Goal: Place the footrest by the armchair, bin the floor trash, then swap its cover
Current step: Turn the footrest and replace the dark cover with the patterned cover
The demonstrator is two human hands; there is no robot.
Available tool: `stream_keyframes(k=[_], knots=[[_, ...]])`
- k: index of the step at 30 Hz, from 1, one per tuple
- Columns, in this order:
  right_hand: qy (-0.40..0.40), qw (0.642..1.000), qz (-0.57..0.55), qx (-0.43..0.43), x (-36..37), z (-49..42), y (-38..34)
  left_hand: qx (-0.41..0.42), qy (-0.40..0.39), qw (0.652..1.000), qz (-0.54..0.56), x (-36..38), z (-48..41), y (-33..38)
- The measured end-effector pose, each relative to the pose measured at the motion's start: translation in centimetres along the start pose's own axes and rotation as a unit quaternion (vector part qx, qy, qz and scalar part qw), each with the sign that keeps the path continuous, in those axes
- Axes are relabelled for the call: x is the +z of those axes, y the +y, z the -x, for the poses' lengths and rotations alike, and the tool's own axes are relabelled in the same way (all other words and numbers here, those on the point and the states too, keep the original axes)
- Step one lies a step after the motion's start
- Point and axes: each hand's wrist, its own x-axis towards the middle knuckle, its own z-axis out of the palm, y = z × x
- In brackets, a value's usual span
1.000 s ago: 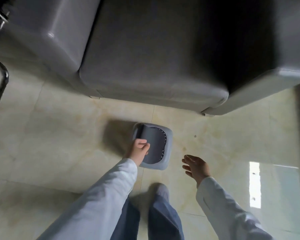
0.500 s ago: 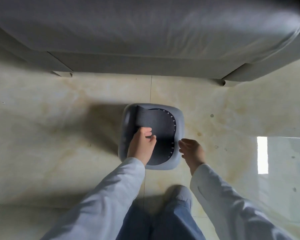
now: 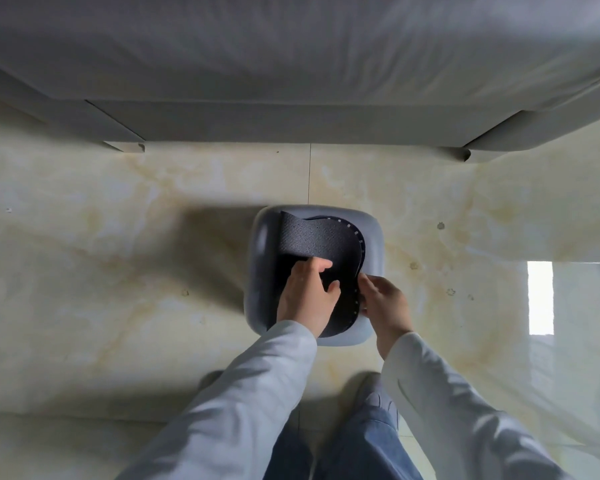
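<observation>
Right now, in the head view, the grey footrest (image 3: 314,275) is sitting on the pale marble floor (image 3: 118,271), near the front edge of the grey armchair (image 3: 291,64) but apart from it, just ahead of the person's feet. Its dark perforated cover (image 3: 312,239) is lying partly loose over the top, with the far left corner curling up off the shell. The left hand (image 3: 307,297) is pinching a fold of the cover near its middle, while the right hand (image 3: 385,301) is gripping the cover's right edge along the row of small pale holes, fingers curled under it. Judging by how it is buckling, the cover is thin, light and floppy, probably rubbery, so it is best taken at the edges and peeled, not yanked. The footrest looks like light, rigid plastic, liftable by its rim. Its slightly longer axis is running from the person toward the armchair, with the cover's straight edge lying along the left.
</observation>
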Motion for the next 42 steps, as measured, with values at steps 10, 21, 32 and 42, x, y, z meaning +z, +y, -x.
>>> stream_keyframes(k=[10,21,32,42], knots=[[-0.086,0.984,-0.153,0.005,-0.6,0.6,-0.2,0.014,0.017,1.0,0.011,0.3,0.1,0.1],[-0.097,0.988,-0.112,-0.053,-2.4,2.1,-2.0,-0.024,0.113,0.988,0.102,-2.7,2.8,1.0],[0.025,0.995,-0.087,-0.045,-5.7,0.9,-1.9,-0.115,0.276,0.927,0.225,-7.4,1.8,-1.9],[0.096,0.994,-0.04,-0.039,-5.2,-2.9,0.9,-0.181,0.285,0.925,0.174,-6.4,-2.3,-6.5]])
